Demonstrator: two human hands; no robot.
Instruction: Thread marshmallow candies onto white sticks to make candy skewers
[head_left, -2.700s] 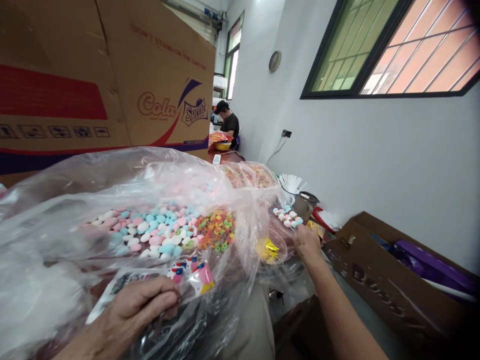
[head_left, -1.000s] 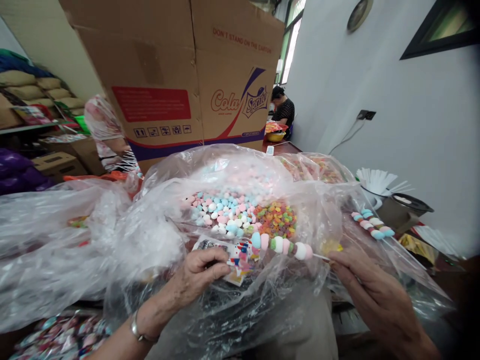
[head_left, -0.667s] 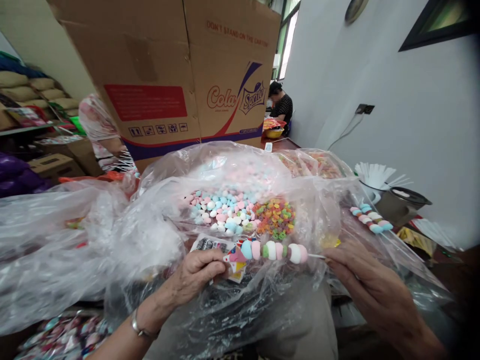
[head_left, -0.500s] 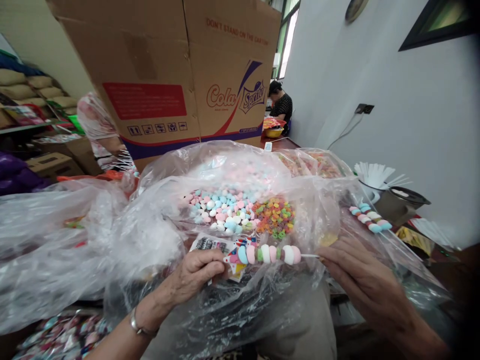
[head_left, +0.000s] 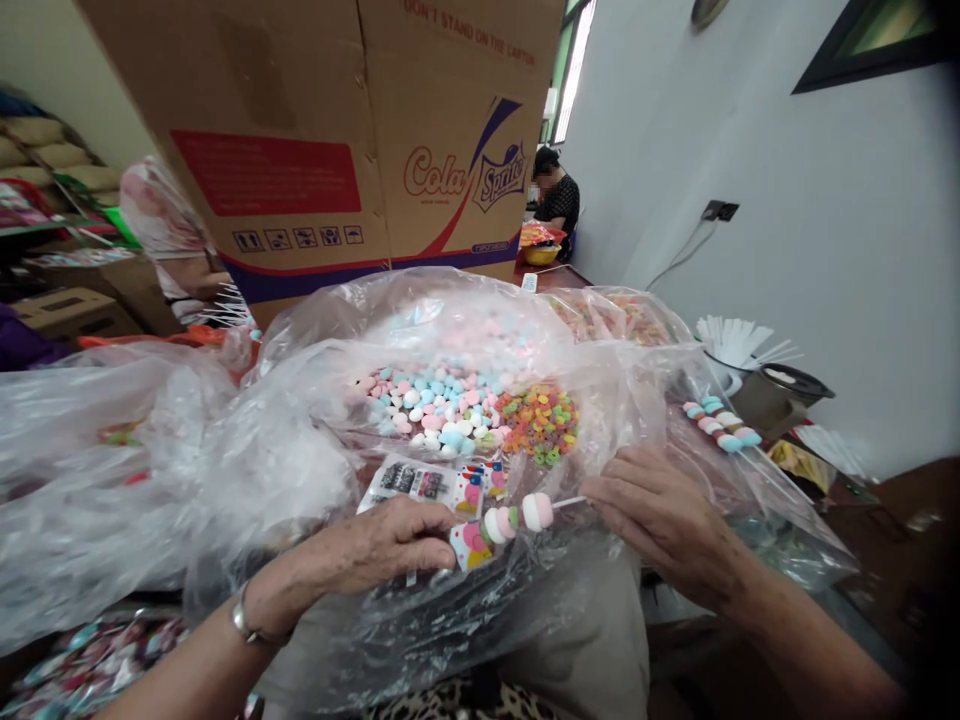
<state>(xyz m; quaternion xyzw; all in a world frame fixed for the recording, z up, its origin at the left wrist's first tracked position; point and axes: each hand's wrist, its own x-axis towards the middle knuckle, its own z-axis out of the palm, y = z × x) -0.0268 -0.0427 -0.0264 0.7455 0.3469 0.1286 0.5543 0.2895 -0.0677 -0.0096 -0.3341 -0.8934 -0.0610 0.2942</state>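
A marshmallow skewer (head_left: 538,511) in pink, white and green slants up to the right in front of me. My right hand (head_left: 667,520) pinches the bare white end of its stick. At the skewer's other end, my left hand (head_left: 382,548) closes on a small printed plastic bag (head_left: 470,545) with pink, blue and yellow artwork. This print hides the left end of the skewer; whether the skewer lies inside the bag I cannot tell. More flat printed bags (head_left: 412,482) lie just beyond my left fingers.
Loose marshmallows (head_left: 439,405) and coloured gummy rings (head_left: 541,420) lie on clear plastic sheeting (head_left: 300,480). Finished skewers (head_left: 721,424) rest at right, near a cup of white sticks (head_left: 739,345). A large carton (head_left: 300,120) stands behind. Two people (head_left: 556,190) are further back.
My right hand and the skewer have moved left, toward my left hand. Fewer marshmallows show, as the printed bag covers the left end. The skewer now tilts up to the right.
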